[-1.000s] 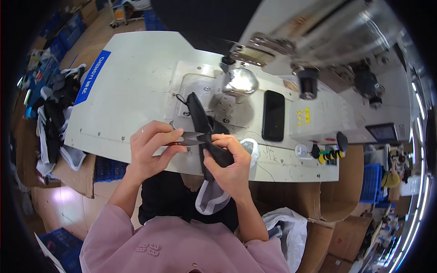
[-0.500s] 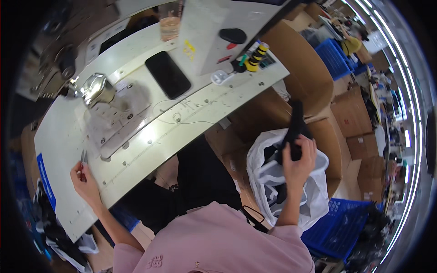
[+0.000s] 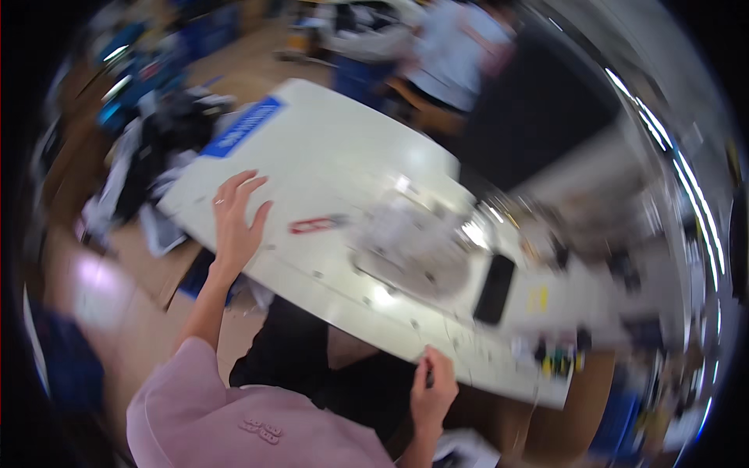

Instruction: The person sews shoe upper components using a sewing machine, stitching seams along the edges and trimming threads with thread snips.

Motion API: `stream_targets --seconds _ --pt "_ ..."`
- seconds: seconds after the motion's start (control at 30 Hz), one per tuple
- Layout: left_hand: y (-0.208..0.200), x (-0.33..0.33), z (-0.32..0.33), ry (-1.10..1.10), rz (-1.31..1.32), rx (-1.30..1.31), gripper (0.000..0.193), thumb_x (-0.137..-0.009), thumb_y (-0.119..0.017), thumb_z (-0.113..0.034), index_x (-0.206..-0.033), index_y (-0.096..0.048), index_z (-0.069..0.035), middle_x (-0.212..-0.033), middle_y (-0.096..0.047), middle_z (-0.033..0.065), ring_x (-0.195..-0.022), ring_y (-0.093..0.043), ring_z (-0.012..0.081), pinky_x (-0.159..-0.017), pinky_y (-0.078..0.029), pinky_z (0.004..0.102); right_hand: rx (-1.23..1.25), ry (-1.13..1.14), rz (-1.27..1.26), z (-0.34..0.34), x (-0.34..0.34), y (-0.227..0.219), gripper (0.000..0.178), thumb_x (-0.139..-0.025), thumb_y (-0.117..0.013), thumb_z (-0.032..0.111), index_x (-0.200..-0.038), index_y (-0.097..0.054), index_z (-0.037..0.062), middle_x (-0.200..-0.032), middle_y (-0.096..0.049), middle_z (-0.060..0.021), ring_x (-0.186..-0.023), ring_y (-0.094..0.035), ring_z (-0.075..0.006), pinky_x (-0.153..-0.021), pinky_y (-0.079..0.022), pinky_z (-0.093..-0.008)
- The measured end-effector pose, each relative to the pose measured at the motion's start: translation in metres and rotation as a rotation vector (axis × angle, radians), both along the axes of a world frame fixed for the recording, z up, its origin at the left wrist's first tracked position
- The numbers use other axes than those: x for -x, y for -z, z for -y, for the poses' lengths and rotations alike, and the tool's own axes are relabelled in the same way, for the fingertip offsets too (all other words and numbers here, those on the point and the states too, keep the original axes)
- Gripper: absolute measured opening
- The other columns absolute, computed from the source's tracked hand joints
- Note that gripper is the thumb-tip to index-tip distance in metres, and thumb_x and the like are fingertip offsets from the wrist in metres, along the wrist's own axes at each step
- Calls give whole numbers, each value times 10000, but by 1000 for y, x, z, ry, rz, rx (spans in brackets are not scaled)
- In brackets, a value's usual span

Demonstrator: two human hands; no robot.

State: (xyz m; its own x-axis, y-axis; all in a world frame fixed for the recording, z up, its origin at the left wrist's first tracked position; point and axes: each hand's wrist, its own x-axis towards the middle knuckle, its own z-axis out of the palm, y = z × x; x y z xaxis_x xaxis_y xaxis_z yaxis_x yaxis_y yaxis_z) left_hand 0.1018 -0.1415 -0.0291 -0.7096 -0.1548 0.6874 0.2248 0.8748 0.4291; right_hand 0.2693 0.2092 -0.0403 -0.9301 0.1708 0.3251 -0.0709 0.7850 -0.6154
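My left hand [image 3: 236, 222] hovers at the table's front left edge, its fingers spread with nothing in them. To its right lies a small pair of thread snips [image 3: 312, 225] with red handles, blurred, on the white table [image 3: 335, 148]. My right hand [image 3: 434, 388] is at the front edge of the table, further right, with fingers curled toward the thumb. A dark spot shows between these fingers; whether it is a held thing or a gap cannot be made out. Beyond the snips stands a sewing machine [image 3: 417, 246], smeared by motion.
A black phone [image 3: 495, 288] lies right of the machine. A pile of dark and white cloth pieces [image 3: 144, 175] is beyond the table's left end. A white bag [image 3: 464, 451] shows at the lower edge, near a cardboard box [image 3: 581, 405]. Another person [image 3: 456, 58] sits across the table.
The view has swung left. My left hand has let go of the snips, which now lie on the table. My right hand has left the bag, and the black cloth piece is no longer seen in it.
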Motion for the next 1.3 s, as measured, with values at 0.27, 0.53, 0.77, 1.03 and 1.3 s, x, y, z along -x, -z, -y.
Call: stream_targets --seconds 0.27,0.53,0.77,1.03,1.3 --pt "54 -42 247 -621 -104 -123 510 -794 -729 -134 -1261 -531 -74 -1236 -523 167 -1134 -515 376 -938 -420 470 -21 -540 73 82 73 6 259 -873 -648 8 -1132 -651 14 -1058 -649 -134 -886 -661 -264 -710 -543 -315" --pt "126 -17 329 -916 179 -401 528 -775 -776 -337 -1111 -533 -10 -1059 -585 205 -1011 -581 387 -877 -476 451 102 -481 30 75 83 34 231 -861 -629 -15 -1086 -666 21 -1112 -620 -118 -969 -633 -255 -739 -541 -306" --pt "78 8 338 -829 -14 -98 231 -865 -673 -221 -890 -532 -40 -902 -548 141 -858 -561 360 -722 -451 449 46 -462 -38 81 84 34 219 -852 -638 -14 -1066 -676 16 -1096 -629 -125 -986 -626 -256 -770 -538 -316" --pt "-100 -9 178 -347 -439 -56 177 -827 -664 -88 -855 -513 0 -788 -491 119 -663 -520 261 -601 -418 349 127 -452 14 91 101 -4 211 -850 -627 -48 -1052 -675 -9 -1098 -635 -113 -770 -630 -181 -649 -516 -265" --pt "-140 -60 39 767 -9 -88 287 -759 -653 -73 -994 -548 54 -973 -568 166 -826 -568 284 -704 -458 342 833 -572 -328 132 118 -92 717 -781 -814 257 -1325 -459 -46 -1215 -573 -156 -1106 -553 -254 -892 -470 -358"
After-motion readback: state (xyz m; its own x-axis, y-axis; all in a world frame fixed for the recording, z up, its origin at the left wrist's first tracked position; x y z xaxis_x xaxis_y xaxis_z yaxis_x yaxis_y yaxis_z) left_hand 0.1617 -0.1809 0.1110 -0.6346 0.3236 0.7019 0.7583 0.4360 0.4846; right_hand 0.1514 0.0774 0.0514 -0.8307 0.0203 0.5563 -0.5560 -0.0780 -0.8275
